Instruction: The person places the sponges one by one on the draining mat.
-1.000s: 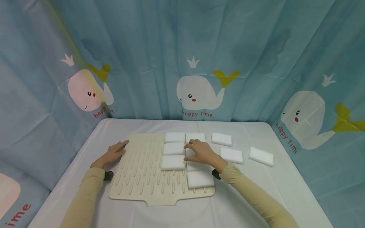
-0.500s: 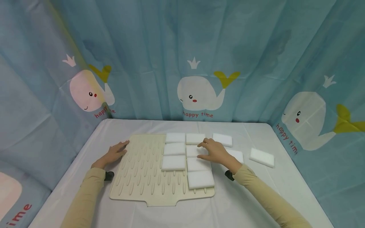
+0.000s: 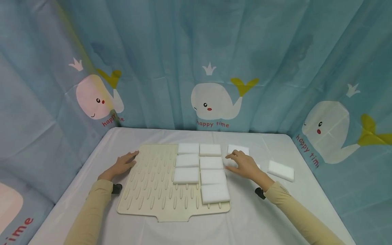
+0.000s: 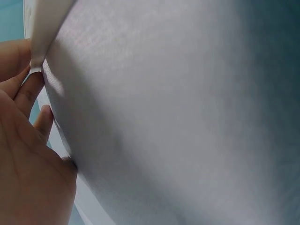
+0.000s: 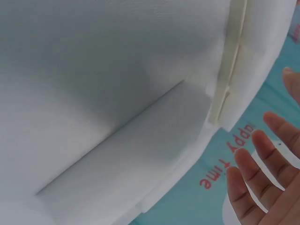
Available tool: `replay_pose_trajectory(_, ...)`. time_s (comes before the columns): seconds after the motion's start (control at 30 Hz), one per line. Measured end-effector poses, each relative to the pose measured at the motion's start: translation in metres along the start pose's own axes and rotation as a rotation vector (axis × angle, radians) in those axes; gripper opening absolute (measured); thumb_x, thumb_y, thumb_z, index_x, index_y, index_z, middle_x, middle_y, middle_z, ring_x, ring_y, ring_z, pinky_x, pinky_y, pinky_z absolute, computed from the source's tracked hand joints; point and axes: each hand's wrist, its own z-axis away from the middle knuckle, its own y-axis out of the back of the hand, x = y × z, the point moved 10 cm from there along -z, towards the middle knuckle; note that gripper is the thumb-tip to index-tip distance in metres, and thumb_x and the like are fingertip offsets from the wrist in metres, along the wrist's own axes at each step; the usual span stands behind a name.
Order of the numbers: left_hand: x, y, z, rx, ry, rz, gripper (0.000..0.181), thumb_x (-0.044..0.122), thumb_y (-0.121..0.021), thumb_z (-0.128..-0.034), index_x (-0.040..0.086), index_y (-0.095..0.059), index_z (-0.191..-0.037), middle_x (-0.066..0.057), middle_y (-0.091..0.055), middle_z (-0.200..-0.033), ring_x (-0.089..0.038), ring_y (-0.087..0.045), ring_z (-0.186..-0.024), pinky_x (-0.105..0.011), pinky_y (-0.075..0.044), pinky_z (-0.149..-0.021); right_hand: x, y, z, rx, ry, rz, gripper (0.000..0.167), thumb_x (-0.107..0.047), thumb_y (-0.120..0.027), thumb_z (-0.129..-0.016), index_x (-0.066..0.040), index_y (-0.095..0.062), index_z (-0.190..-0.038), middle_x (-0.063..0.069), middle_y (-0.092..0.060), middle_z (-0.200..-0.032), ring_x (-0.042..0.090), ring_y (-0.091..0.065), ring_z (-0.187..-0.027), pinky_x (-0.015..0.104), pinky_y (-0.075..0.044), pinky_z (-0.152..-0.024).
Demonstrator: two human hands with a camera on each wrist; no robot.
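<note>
A cream ridged mat (image 3: 153, 190) lies flat, bearing several white sponge blocks in two columns; one is the front right sponge (image 3: 215, 193). At the mat's left edge rests my left hand (image 3: 119, 165), its fingertips touching the rim. In the left wrist view, that hand (image 4: 35, 154) is beside the mat's edge (image 4: 47, 23). My right hand (image 3: 246, 166) hovers right of the mat with thumb and fingers apart, holding nothing. It mostly hides one loose sponge (image 3: 258, 166). The right wrist view shows its spread fingers (image 5: 262, 178) and a white sponge (image 5: 131, 140) nearby.
Two more loose white sponges lie on the white-covered table (image 3: 171, 234): a back sponge (image 3: 234, 147) behind the right hand and a right sponge (image 3: 280, 170) farther right. A blue whale-print curtain (image 3: 159, 68) surrounds the back and sides.
My right hand has moved right, from over the mat's right column of sponges to over the loose sponges. My left hand has stayed at the mat's left edge.
</note>
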Motion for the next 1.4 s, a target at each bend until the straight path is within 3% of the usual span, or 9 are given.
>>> replay_pose_trajectory(0.5,0.005,0.0,0.003,0.008,-0.007,0.006,0.054,0.022,-0.048,-0.0956,-0.004,-0.032,-0.14,-0.032,-0.029,-0.142,-0.055,-0.015,-0.132,-0.073,0.003,-0.099,0.042,0.022,0.03,0.037,-0.069,0.051,0.044,-0.042,-0.07,-0.08,-0.015,-0.064,-0.114,0.003,-0.059,-0.104,0.021,-0.056,-0.089,0.031,-0.048,-0.059)
replay_pose_trajectory(0.9,0.002,0.0,0.001,0.0,0.014,-0.014,0.055,0.023,-0.048,-0.0959,-0.003,-0.031,-0.141,-0.031,-0.028,-0.143,-0.054,-0.013,-0.133,-0.073,0.005,-0.1,0.071,0.035,0.058,0.084,-0.106,0.06,0.045,-0.038,-0.073,-0.079,-0.011,-0.064,-0.114,0.01,-0.059,-0.107,0.031,-0.056,-0.096,0.045,-0.047,-0.069)
replay_pose_trajectory(1.4,0.002,-0.001,0.002,-0.003,0.027,-0.007,0.055,0.024,-0.047,-0.0963,-0.002,-0.03,-0.142,-0.031,-0.027,-0.144,-0.054,-0.012,-0.133,-0.072,0.005,-0.101,0.106,0.049,0.09,0.143,-0.154,0.096,0.047,-0.031,-0.076,-0.075,-0.007,-0.064,-0.114,0.016,-0.059,-0.107,0.036,-0.054,-0.094,0.053,-0.045,-0.069)
